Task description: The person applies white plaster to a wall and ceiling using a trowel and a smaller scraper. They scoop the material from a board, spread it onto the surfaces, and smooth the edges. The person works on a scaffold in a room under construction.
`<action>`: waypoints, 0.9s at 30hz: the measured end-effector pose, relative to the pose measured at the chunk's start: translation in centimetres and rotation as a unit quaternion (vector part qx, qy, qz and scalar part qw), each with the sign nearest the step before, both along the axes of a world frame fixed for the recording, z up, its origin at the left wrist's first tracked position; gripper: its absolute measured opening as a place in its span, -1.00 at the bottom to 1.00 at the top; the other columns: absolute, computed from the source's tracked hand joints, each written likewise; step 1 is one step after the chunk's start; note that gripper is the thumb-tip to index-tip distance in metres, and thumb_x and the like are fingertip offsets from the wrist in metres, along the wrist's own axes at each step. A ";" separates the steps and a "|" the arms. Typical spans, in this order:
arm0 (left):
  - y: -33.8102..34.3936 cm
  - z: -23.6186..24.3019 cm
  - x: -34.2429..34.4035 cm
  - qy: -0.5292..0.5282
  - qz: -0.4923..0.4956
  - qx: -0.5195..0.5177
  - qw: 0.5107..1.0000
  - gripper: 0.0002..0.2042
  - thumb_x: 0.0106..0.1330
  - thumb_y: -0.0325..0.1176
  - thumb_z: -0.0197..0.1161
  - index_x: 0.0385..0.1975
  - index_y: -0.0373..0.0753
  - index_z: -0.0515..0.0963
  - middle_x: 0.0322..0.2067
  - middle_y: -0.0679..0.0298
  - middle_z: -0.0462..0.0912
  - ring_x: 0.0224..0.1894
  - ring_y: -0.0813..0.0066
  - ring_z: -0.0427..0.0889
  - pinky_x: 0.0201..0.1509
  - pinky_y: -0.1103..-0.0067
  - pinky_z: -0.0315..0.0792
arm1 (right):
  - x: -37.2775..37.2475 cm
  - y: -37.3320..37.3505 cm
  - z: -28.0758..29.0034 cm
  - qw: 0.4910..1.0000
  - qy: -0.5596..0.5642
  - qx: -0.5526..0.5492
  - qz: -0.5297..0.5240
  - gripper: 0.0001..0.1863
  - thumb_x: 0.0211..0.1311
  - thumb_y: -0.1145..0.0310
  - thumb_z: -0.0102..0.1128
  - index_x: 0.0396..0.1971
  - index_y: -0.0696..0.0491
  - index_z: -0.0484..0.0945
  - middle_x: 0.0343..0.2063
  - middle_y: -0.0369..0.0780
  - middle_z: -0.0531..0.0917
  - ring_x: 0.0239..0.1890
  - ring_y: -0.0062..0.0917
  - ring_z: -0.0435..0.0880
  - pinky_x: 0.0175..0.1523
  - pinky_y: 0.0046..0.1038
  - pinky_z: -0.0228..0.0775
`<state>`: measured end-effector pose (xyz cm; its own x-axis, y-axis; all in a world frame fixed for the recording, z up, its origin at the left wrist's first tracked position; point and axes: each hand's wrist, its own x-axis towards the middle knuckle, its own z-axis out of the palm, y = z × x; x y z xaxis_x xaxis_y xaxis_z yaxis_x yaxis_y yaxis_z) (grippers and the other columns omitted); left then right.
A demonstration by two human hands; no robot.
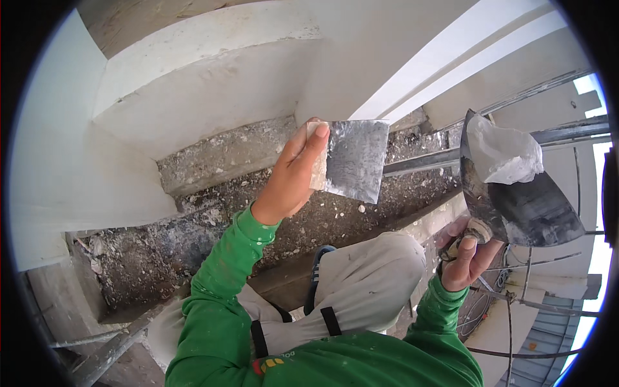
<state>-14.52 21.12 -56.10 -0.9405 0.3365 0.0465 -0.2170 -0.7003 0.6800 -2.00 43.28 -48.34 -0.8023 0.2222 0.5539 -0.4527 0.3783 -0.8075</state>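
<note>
Grey metal is seen in the flat scraper point(356, 161), held out by the left hand point(291, 174); its pale edge is pinched beneath the thumb, while the other fingers are mostly hidden. By the right hand point(463, 263), the stubby handle point(477, 231) of a wide, dark trowel point(535, 209) is gripped, with the fingers closed around it. On the upper part of that blade, a lump of white paste point(506, 153) is carried. Scraper and trowel are held apart, above a dirty ledge point(145, 271) strewn with pale crumbs and bordered by white walls point(213, 84).
</note>
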 end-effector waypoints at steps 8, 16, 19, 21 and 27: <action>0.2 2.4 3.5 -0.184 -0.097 0.142 0.968 -0.74 0.38 -0.27 0.08 -0.01 -0.21 0.41 -0.20 0.44 0.53 -0.17 0.72 0.53 -0.20 0.69 0.45 | -2.5 7.1 -5.2 0.904 -0.005 0.405 0.137 -0.38 -0.25 0.70 0.06 -0.02 -0.01 0.53 -0.26 0.02 0.52 -0.33 -0.17 0.55 -0.26 -0.32 0.39; -8.9 -5.2 -6.0 0.037 0.167 -0.081 0.982 -0.73 0.40 -0.27 0.06 0.01 -0.24 0.40 -0.16 0.40 0.52 -0.09 0.67 0.50 -0.07 0.64 0.44 | -1.3 7.0 -2.3 0.982 -0.054 0.162 0.078 -0.75 0.31 0.37 0.04 -0.08 0.14 0.40 -0.34 -0.19 0.44 -0.39 -0.49 0.37 -0.32 -0.48 0.22; -10.8 -14.4 -10.4 0.016 0.159 -0.176 0.971 -0.71 0.35 -0.28 0.12 0.01 -0.24 0.40 -0.14 0.37 0.52 -0.05 0.58 0.50 -0.03 0.56 0.44 | -3.1 2.3 -2.3 0.993 0.012 0.069 0.093 -0.79 0.34 0.34 0.01 -0.14 0.15 0.35 -0.33 -0.24 0.40 -0.44 -0.56 0.32 -0.36 -0.52 0.16; -9.6 -20.2 -11.5 -0.030 0.130 -0.128 0.983 -0.71 0.31 -0.34 0.17 -0.01 -0.24 0.40 -0.13 0.36 0.51 -0.04 0.52 0.49 -0.04 0.48 0.45 | -4.0 0.9 -2.8 0.994 0.030 0.064 0.088 -0.78 0.34 0.35 0.00 -0.12 0.14 0.35 -0.33 -0.23 0.40 -0.46 -0.58 0.31 -0.39 -0.51 0.17; -4.0 -32.8 -13.5 -0.186 0.133 -0.118 0.966 -0.85 0.27 -0.46 0.14 -0.18 -0.24 0.45 -0.28 0.31 0.55 -0.21 0.50 0.54 -0.16 0.44 0.47 | -4.3 2.9 -4.6 0.991 -0.041 0.093 0.091 -0.81 0.35 0.36 -0.04 -0.14 0.15 0.35 -0.36 -0.23 0.40 -0.46 -0.59 0.32 -0.41 -0.52 0.16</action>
